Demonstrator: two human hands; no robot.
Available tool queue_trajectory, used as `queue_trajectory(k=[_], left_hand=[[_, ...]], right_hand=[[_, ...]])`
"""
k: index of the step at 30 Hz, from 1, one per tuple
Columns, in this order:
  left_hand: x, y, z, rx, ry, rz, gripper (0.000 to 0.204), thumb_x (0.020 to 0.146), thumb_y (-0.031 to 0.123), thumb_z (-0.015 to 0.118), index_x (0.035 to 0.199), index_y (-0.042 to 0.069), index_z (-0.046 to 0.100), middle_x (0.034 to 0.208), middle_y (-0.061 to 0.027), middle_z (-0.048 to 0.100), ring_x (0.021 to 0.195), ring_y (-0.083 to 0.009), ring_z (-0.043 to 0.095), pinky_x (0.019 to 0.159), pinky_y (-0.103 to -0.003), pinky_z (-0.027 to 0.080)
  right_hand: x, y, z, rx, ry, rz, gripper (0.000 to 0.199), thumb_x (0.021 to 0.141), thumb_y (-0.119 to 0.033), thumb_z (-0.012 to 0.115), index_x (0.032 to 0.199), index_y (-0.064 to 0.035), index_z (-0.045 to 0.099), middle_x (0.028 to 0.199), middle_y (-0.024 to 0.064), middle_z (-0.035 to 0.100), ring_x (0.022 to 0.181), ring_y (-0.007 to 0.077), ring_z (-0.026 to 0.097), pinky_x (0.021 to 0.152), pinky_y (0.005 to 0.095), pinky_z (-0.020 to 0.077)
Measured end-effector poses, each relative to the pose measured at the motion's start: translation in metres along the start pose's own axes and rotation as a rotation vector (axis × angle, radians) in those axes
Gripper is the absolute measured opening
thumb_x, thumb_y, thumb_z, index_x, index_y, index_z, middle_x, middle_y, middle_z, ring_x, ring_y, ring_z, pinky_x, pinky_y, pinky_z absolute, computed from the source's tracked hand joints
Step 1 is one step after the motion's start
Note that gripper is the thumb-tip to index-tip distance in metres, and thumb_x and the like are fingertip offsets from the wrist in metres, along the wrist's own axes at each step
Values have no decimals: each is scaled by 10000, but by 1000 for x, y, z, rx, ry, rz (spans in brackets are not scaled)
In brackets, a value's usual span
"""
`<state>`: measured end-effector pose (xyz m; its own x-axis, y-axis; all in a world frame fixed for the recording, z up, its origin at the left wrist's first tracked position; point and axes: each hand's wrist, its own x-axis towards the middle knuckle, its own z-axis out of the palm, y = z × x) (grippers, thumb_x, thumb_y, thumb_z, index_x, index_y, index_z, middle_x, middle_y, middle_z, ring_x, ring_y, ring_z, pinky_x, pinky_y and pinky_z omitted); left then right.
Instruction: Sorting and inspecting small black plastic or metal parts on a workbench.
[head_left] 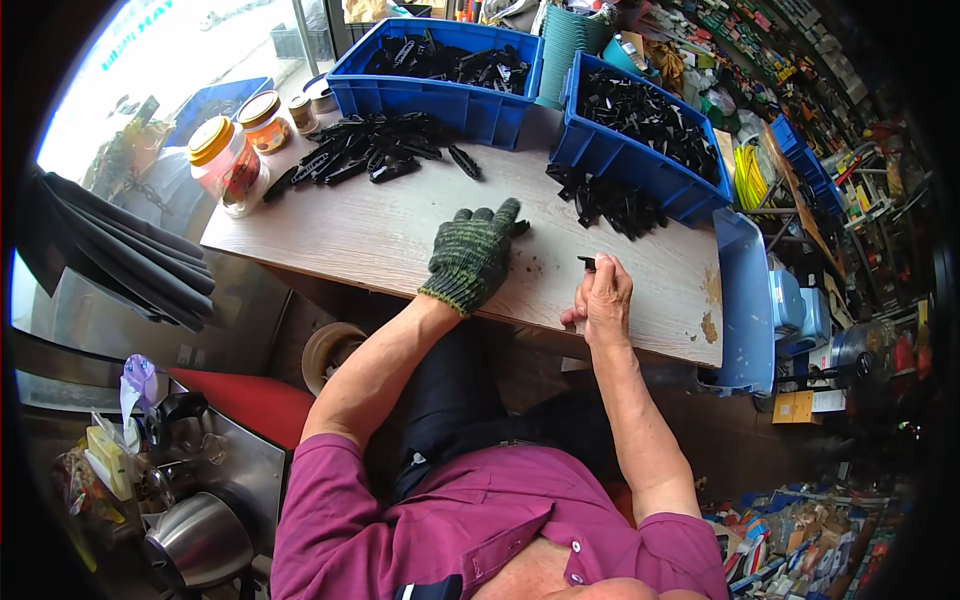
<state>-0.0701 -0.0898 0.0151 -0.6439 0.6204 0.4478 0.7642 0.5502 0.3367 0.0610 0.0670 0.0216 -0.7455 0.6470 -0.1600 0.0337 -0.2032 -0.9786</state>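
My left hand (pixel 467 252), in a green and black knit glove, is closed over the table; the tip of a black part (pixel 520 228) sticks out beside its fingers, most of it hidden. Bare, my right hand (pixel 606 300) pinches a small black plastic piece (pixel 586 262) between thumb and fingertips, just above the wood-grain tabletop (pixel 660 290). Beyond the left hand lies a heap of long black parts (pixel 350 150), with one long black part (pixel 465 163) apart from it. Smaller black pieces (pixel 612 203) are piled beyond the right hand.
Two blue crates (pixel 520 125) (pixel 640 172) full of black parts stand along the far side. Lidded jars (pixel 222 170) line the far left edge. A light blue plastic bin (pixel 745 300) adjoins the right edge. A steel pot (pixel 205 540) sits at lower left.
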Motion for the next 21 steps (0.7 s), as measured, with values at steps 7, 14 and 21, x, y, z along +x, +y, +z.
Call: queue_trajectory(k=[7, 14, 21], left_hand=[[-12, 16, 3, -357, 30, 43, 147, 888, 171, 630, 997, 73, 632, 869, -150, 652, 820, -375, 642, 689, -499, 517], [-20, 52, 11, -802, -106, 4, 247, 970, 212, 605, 1130, 33, 662, 1063, -199, 685, 976, -396, 652, 827, -449, 517], [-12, 62, 25, -828, -121, -130, 281, 1001, 222, 562, 1187, 26, 639, 1062, -209, 681, 996, -384, 656, 847, -439, 511]], right_hand=[[0, 3, -5, 87, 47, 16, 307, 992, -378, 508, 870, -96, 496, 528, -24, 333, 380, 89, 336, 336, 324, 465], [-1, 3, -5, 83, 125, 38, 292, 981, -383, 484, 860, -119, 514, 549, -27, 347, 399, 98, 346, 332, 303, 416], [18, 25, -15, -133, 144, -272, 264, 985, -331, 503, 822, -126, 539, 572, -34, 376, 454, 82, 357, 399, 278, 355]])
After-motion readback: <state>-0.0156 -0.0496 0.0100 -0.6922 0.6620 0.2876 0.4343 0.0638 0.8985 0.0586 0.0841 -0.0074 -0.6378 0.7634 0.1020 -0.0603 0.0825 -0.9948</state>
